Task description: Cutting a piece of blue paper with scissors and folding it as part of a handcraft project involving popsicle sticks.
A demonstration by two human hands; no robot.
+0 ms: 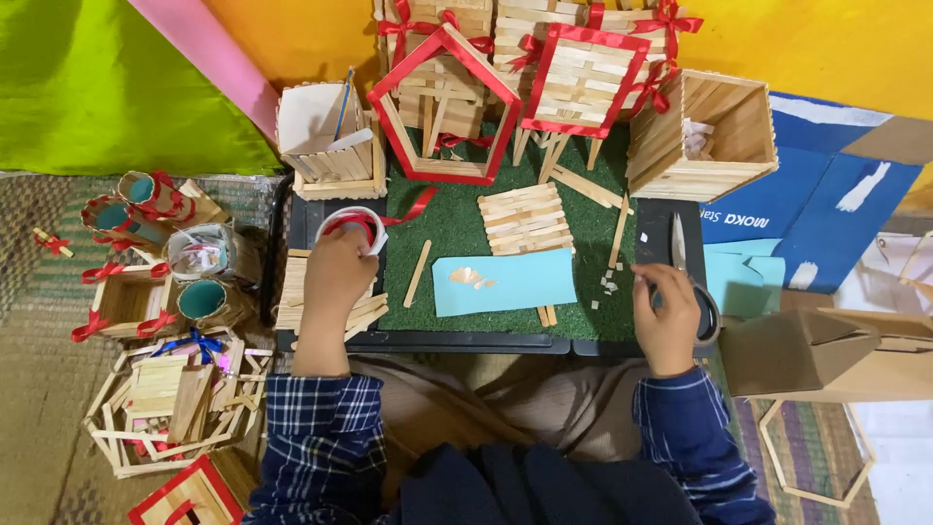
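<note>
While our left hand (335, 267) grips the red ribbon roll (354, 227) at the green mat's (457, 228) left edge | right hand (666, 309) closes on scissors (680, 262) | ribbon uncut, stick panel (525, 218) untrimmed; framed houses (442, 102) look done.

Head-worn view, steeply down, close

We see a brown cardboard box (807, 355) lying open at the right, and behind it a flat blue carton (826, 209) with white printing.
</note>
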